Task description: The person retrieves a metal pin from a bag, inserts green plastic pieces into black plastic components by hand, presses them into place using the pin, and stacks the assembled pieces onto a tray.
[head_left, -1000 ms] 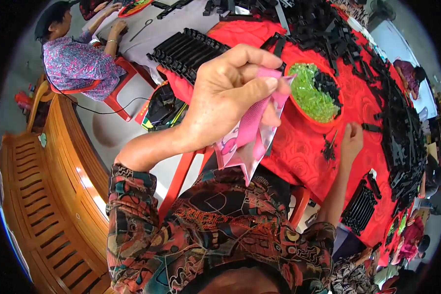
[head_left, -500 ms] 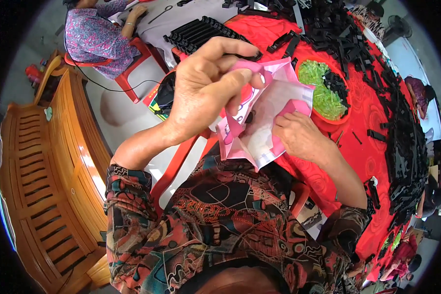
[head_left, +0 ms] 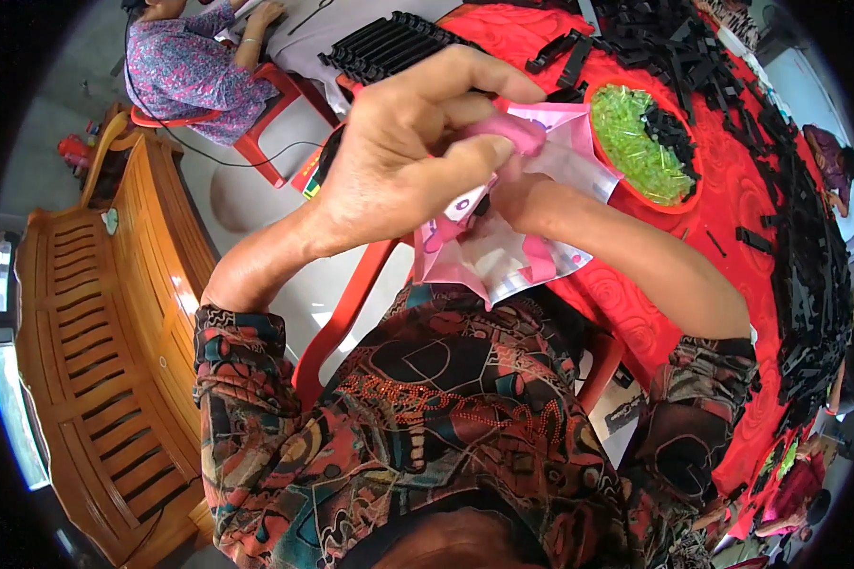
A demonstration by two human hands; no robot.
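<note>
A pink and white gift bag (head_left: pixel 489 261) with printed patterns is tilted in front of me, its mouth facing up toward me. My left hand (head_left: pixel 413 156) pinches the bag's pink handle between thumb and fingers at the far left side. Inside the mouth is my right hand (head_left: pixel 527 201), reaching in past the wrist. Its fingers are hidden by the bag and my left hand, so what they touch does not show. A second pink strap (head_left: pixel 539 258) hangs loose on the near side, below my right wrist.
Right of the bag stands a red bowl (head_left: pixel 698 192) of clear green pieces (head_left: pixel 636 147) and black bits. Black plastic parts (head_left: pixel 811 284) are heaped along the red tablecloth (head_left: pixel 669 270). A wooden bench (head_left: pixel 95 379) is at left; a person (head_left: pixel 194 71) sits at far left on a red chair.
My right hand has let go of the bag's near edge and its strap and gone into the bag. My left hand keeps its pinch, slightly higher.
</note>
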